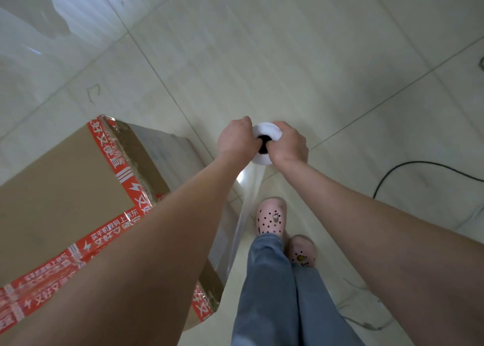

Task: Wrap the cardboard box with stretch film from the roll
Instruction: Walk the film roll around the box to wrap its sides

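Your left hand (237, 138) and right hand (289, 142) are gripping the roll (267, 131), fingers hooked in its core; the thin film (251, 186) is probably clinging and tearing easily against the box (65, 188).

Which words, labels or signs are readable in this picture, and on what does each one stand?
"好又便宜": red tape on the cardboard box, seen upside down.
"上京东": same tape; the characters before it are blurred.
White lightning sign: same tape.
Box's side: print too blurred to read.

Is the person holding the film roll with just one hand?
No, both the left hand and right hand grip the roll from either side.
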Available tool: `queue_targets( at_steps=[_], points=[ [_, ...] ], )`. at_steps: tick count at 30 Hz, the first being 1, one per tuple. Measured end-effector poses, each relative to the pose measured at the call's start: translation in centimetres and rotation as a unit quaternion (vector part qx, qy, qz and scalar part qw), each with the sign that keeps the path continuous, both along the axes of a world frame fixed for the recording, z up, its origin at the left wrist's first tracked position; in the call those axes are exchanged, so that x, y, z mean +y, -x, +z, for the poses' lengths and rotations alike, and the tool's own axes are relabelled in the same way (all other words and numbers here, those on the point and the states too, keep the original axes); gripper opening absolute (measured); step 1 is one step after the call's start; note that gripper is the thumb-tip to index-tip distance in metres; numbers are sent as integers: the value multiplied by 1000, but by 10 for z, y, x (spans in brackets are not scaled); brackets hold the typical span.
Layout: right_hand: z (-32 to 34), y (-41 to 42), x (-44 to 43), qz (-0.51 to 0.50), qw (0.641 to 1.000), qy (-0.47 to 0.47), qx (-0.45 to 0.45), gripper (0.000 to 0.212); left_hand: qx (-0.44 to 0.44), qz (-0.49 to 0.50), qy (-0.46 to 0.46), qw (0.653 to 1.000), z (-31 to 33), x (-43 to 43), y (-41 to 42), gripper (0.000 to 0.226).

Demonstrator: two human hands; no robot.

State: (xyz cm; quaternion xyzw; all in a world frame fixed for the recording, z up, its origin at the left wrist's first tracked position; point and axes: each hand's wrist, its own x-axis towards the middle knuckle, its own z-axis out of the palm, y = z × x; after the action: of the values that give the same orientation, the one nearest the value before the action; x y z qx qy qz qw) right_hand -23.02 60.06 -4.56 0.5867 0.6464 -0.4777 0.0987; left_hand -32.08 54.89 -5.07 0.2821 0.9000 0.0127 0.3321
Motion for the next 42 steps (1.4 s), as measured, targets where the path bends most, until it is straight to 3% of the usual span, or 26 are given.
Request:
queue_targets(
  at_steps=[6,10,12,14,18,23,26,29,32,42],
  points=[
    [-1,47,0,70,996,-61,21,44,-94,248,-49,963,-6,-16,36,27],
    [1,66,3,9,1000,12,-7,43,-124,350,-76,925,-3,-18,49,30],
    [1,76,7,12,1000,13,3,35,-129,349,-77,925,-3,-16,56,34],
    [4,86,13,21,1000,2,7,30,-106,291,-67,948,-1,-12,65,35],
    [5,102,19,59,998,-11,-5,30,-3,60,-36,998,5,5,84,29],
    [-2,119,22,114,993,-23,-3,23,62,-75,10,995,3,18,100,31],
    [-2,122,25,141,990,-29,4,22,77,-105,33,991,4,24,108,31],
    [-1,125,29,183,982,-49,-3,29,57,-88,45,993,4,24,116,27],
    [1,136,37,196,979,-49,1,30,42,0,32,999,2,21,122,21],
    [-2,169,39,141,988,62,2,43,15,261,-28,965,-1,12,150,25]
  ],
)
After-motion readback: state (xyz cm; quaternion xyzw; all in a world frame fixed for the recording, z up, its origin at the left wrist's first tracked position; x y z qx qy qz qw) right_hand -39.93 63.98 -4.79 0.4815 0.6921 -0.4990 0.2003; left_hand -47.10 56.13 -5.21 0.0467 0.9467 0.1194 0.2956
